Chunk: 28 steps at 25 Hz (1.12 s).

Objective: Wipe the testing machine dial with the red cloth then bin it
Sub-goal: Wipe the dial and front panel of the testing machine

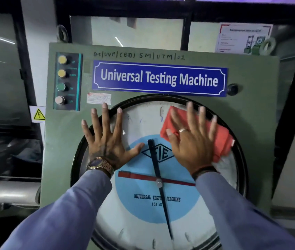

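Two blue sleeves [67, 210] are seen rising from the bottom of the frame, one per forearm. Two bare hands are laid on the round dial [137, 221] of the green testing machine [251, 123]. The left hand [107, 141], at centre left, is pressed flat with its fingers spread wide across the dial's black rim and glass; a wristwatch [98, 164] is worn on that wrist. The right hand [192, 138], at centre right, is flattened with fingers spread on top of the one red cloth [222, 136], which is pressed against the upper right part of the dial face. A ring [182, 130] is seen on one finger, and a dark band at the wrist. The cloth and hand are slightly blurred.

On the dial, one black pointer [158, 179] and one red pointer [139, 176] are counted, crossing over a light blue disc printed "UNIVERSAL TESTING MACHINE". Much of the dial's upper scale is hidden by the hands and cloth.

Above the dial one blue nameplate [159, 78] is fixed. In the upper left a panel with four round buttons [61, 80] is mounted: two yellow, one green, one pale. One yellow hazard sticker [38, 114] is placed at the left edge, one dark knob [232, 89] to the right of the nameplate, and one paper notice [242, 37] in the upper right, behind the machine.
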Tool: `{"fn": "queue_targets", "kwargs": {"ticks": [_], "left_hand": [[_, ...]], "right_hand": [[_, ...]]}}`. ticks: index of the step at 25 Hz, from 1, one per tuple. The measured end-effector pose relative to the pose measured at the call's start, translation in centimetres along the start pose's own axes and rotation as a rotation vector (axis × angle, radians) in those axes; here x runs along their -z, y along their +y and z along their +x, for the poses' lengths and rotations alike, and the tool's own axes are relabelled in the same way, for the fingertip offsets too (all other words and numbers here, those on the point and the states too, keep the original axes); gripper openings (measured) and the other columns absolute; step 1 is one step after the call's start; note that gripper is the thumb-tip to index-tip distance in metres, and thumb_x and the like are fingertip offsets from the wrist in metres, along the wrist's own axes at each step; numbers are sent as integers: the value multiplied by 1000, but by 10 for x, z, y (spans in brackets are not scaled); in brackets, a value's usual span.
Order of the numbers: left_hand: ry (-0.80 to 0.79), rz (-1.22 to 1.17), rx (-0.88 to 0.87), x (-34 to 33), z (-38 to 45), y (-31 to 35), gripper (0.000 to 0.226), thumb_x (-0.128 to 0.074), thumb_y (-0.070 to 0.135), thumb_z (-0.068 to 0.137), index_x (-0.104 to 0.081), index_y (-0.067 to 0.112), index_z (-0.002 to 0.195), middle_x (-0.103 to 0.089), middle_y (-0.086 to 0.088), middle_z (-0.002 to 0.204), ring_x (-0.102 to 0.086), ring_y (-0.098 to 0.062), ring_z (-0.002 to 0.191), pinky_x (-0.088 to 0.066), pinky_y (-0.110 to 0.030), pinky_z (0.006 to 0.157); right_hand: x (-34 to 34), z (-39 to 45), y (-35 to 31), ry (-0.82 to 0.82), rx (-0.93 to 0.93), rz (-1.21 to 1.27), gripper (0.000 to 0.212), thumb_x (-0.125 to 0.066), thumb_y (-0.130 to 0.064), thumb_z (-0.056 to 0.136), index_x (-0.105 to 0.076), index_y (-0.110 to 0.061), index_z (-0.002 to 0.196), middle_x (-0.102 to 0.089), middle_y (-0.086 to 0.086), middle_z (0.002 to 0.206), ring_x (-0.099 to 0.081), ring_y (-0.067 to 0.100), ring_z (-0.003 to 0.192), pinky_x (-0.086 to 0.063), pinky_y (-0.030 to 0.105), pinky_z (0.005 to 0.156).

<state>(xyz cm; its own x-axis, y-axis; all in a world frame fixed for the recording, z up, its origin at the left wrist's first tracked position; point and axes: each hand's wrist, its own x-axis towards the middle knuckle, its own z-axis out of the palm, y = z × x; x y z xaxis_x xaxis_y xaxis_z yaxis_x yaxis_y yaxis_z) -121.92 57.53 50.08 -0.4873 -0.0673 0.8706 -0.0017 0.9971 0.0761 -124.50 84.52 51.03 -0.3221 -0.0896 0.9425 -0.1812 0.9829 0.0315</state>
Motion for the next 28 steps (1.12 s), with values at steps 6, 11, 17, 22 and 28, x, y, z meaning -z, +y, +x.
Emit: {"fn": "queue_targets", "kwargs": {"ticks": [6, 11, 17, 22, 28], "left_hand": [[57, -32, -19, -7, -3, -10, 132, -33, 108, 75, -8, 28, 177, 3, -14, 186, 0, -46, 170, -7, -74, 132], [68, -34, -52, -13, -7, -23, 129, -28, 105, 78, -10, 23, 177, 1, -15, 185, -3, -44, 171, -7, -75, 131], [34, -15, -37, -3, -6, -9, 134, -32, 105, 77, -7, 21, 177, 3, -16, 185, -1, -45, 170, -3, -75, 132], [1, 9, -28, -3, -14, 6, 132, -32, 103, 77, -11, 20, 177, 3, -18, 185, 1, -46, 170, -4, -77, 131], [-3, 8, -29, -2, -17, -7, 133, -30, 106, 76, -8, 22, 177, 4, -17, 185, 0, -48, 170, -4, -77, 131]], "right_hand": [[5, 6, -14, -46, -18, 3, 72, -44, -60, 108, -20, -51, 175, -14, 5, 189, -12, 48, 173, -5, 76, 134], [4, 33, -110, -116, 278, 82, 73, -51, -59, 103, -30, -50, 173, -15, 0, 189, -9, 42, 174, -6, 73, 135], [8, 32, -68, -91, 277, 44, 74, -48, -62, 107, -20, -53, 175, -8, 4, 190, -11, 38, 175, 0, 69, 137], [16, 0, 8, -69, 84, 6, 74, -47, -61, 107, -19, -51, 176, -12, 14, 189, -19, 43, 173, -3, 72, 136], [18, -11, 21, -88, -12, -12, 69, -44, -59, 109, -25, -50, 175, -11, 13, 189, -14, 45, 173, -7, 75, 135]]}}
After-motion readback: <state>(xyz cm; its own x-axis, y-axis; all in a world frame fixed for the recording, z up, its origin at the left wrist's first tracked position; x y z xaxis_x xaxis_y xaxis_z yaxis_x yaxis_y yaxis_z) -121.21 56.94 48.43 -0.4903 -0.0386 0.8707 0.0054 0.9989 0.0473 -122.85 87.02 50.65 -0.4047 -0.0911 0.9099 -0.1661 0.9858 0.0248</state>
